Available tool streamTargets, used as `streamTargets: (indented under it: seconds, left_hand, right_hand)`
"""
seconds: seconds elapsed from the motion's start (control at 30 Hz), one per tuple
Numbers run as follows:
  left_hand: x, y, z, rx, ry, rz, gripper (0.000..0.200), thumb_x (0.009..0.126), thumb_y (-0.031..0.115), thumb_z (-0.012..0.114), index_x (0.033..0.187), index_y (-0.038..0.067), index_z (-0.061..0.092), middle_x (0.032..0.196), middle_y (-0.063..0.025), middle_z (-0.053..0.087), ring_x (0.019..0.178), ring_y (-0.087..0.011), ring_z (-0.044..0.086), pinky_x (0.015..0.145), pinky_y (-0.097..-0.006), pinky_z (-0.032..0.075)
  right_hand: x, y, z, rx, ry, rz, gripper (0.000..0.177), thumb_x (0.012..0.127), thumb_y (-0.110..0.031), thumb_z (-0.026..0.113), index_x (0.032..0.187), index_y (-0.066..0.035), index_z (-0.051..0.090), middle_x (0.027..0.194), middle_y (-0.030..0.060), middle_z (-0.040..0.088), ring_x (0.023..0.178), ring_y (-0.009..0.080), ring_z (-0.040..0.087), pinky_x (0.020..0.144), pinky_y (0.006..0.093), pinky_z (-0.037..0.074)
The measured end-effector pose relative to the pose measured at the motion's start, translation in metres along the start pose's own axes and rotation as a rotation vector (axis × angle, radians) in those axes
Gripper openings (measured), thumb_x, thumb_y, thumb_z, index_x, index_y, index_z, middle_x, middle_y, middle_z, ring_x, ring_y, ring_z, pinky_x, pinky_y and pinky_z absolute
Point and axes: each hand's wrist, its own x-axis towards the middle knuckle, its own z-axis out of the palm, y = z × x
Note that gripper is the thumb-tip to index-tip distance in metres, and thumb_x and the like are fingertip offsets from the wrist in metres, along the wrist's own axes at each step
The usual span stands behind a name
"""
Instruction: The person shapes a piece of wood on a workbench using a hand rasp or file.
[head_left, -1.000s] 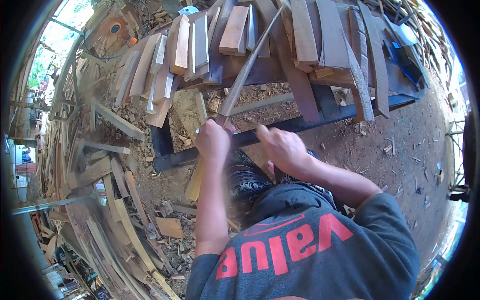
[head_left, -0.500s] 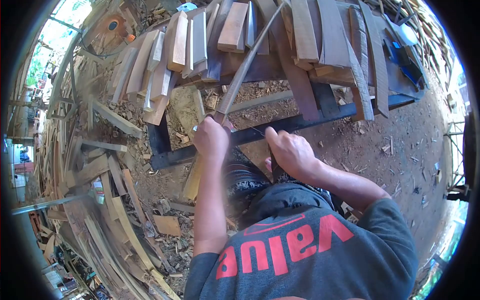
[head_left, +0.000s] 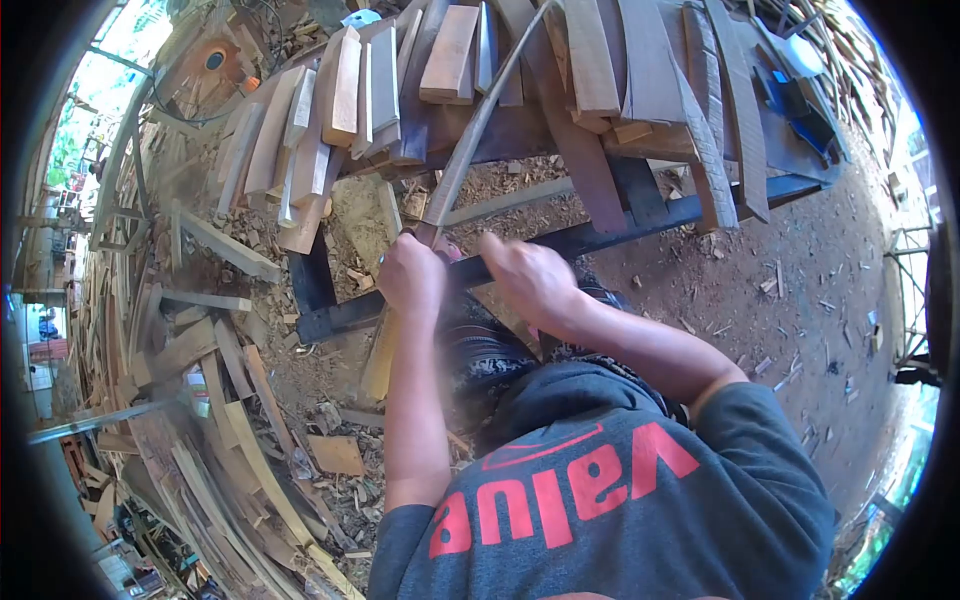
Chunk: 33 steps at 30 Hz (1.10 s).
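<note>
Seemingly for steadiness, your left hand (head_left: 412, 272) clamps the near end of the strip (head_left: 464, 155), which slants over the surface (head_left: 510, 132) among boards (head_left: 450, 55); your blurred right hand (head_left: 532, 282) curls nearby, its grip impossible to tell.

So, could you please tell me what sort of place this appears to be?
It looks like a woodworking shop, perhaps a rough, partly open one: cut boards lie side by side over a dark frame, long strips of wood are heaped beside it, and chips litter the ground.
</note>
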Motion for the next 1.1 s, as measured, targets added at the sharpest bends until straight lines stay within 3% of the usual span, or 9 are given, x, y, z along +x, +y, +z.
streamTargets:
  seconds: [0.07,0.1,0.33,0.53,0.63,0.73,0.87,0.97,1.1]
  left_hand:
    - [0.004,-0.002,0.002,0.014,-0.013,-0.01,0.038,0.076,0.04,0.072,0.091,0.005,0.068,0.091,-0.0194,0.069,0.089,-0.0369,0.067,0.078,-0.046,0.052]
    - [0.003,-0.003,0.002,0.017,-0.007,-0.01,0.038,0.076,0.04,0.072,0.091,0.005,0.068,0.091,-0.0194,0.069,0.089,-0.0369,0.067,0.078,-0.046,0.052]
    - [-0.004,0.001,-0.002,-0.004,0.02,0.009,0.037,0.076,0.04,0.072,0.088,0.005,0.067,0.089,-0.0183,0.07,0.088,-0.0358,0.068,0.078,-0.0452,0.053]
    - [0.003,-0.002,0.003,0.042,-0.022,-0.025,0.037,0.077,0.039,0.072,0.092,0.006,0.067,0.091,-0.0173,0.07,0.09,-0.0359,0.067,0.079,-0.0452,0.052]
    - [-0.002,-0.001,0.002,0.064,0.031,0.01,0.037,0.075,0.039,0.074,0.09,0.006,0.067,0.089,-0.0172,0.07,0.088,-0.0349,0.068,0.077,-0.045,0.053]
    - [-0.003,0.002,0.0,0.04,0.073,0.04,0.038,0.073,0.04,0.076,0.086,0.005,0.068,0.086,-0.0175,0.07,0.085,-0.0344,0.069,0.076,-0.0448,0.054]
    - [0.002,-0.001,0.005,0.046,0.05,0.018,0.039,0.073,0.041,0.076,0.083,0.004,0.068,0.083,-0.0172,0.07,0.084,-0.0345,0.069,0.075,-0.0442,0.054]
    - [0.002,0.001,0.0,0.062,0.004,-0.026,0.038,0.076,0.041,0.072,0.089,0.005,0.068,0.089,-0.0196,0.07,0.089,-0.0367,0.067,0.078,-0.0456,0.052]
    - [-0.002,0.005,-0.007,0.057,0.031,0.019,0.039,0.075,0.041,0.073,0.086,0.004,0.068,0.085,-0.0178,0.07,0.085,-0.0342,0.069,0.077,-0.0441,0.054]
  right_hand:
    - [0.026,-0.006,0.014,0.0,0.089,-0.064,0.014,0.083,-0.006,0.054,0.092,-0.002,0.044,0.077,0.0226,0.062,0.071,0.0405,0.065,0.061,0.0481,0.052]
    - [0.025,-0.007,0.011,-0.053,0.078,-0.064,0.007,0.085,-0.004,0.051,0.092,-0.002,0.049,0.075,0.0205,0.064,0.071,0.0362,0.068,0.062,0.0441,0.055]
    - [-0.025,0.008,-0.014,-0.089,-0.044,0.01,0.014,0.084,-0.007,0.054,0.093,-0.002,0.044,0.076,0.0215,0.063,0.074,0.0387,0.066,0.061,0.0486,0.052]
    - [0.025,-0.005,0.015,0.012,0.081,-0.078,0.016,0.083,-0.006,0.053,0.096,-0.002,0.044,0.073,0.022,0.062,0.073,0.0408,0.065,0.064,0.0488,0.052]
    - [-0.02,0.007,-0.016,-0.032,-0.04,-0.015,0.032,0.075,-0.011,0.066,0.094,-0.002,0.043,0.076,0.0224,0.062,0.073,0.0421,0.064,0.064,0.0487,0.052]
    - [-0.034,0.013,-0.017,-0.072,-0.049,0.045,0.037,0.071,-0.011,0.071,0.094,-0.002,0.043,0.075,0.0226,0.062,0.073,0.042,0.064,0.064,0.0488,0.052]
    - [0.026,-0.003,0.014,0.001,0.081,-0.071,0.036,0.071,-0.01,0.07,0.094,-0.002,0.043,0.076,0.0222,0.062,0.076,0.0425,0.064,0.064,0.0489,0.052]
    - [0.02,0.003,0.016,0.037,0.111,-0.115,0.032,0.073,-0.007,0.067,0.094,-0.001,0.044,0.076,0.0218,0.062,0.075,0.0417,0.065,0.064,0.0488,0.052]
    - [-0.026,0.009,-0.019,-0.059,-0.044,-0.015,0.024,0.077,-0.006,0.063,0.093,-0.001,0.045,0.076,0.0219,0.062,0.075,0.0406,0.065,0.064,0.0478,0.052]
